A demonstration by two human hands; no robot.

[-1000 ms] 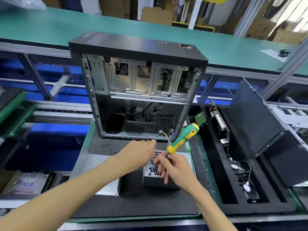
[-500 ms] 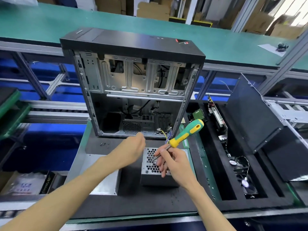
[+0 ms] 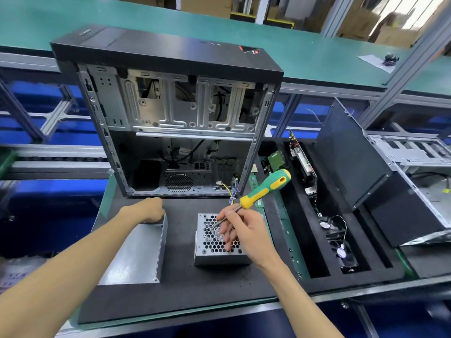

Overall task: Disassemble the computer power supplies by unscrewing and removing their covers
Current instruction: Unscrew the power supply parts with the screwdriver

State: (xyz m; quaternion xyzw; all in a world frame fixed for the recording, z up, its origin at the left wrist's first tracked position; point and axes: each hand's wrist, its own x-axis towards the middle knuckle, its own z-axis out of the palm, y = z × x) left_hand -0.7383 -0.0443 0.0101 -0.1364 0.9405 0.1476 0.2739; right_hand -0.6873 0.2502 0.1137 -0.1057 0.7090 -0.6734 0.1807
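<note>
Your right hand [image 3: 244,230] pinches the screwdriver [image 3: 258,195] by its shaft over the power supply [image 3: 218,240], table centre. Left hand [image 3: 152,211], fingers curled at the loose cover [image 3: 136,252] at 9 o'clock; grip unclear. Judging: mid-unscrewing. Next: seat tip in a screw.

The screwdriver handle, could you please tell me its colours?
Green with yellow, on the screwdriver in the right hand; head view.
</note>
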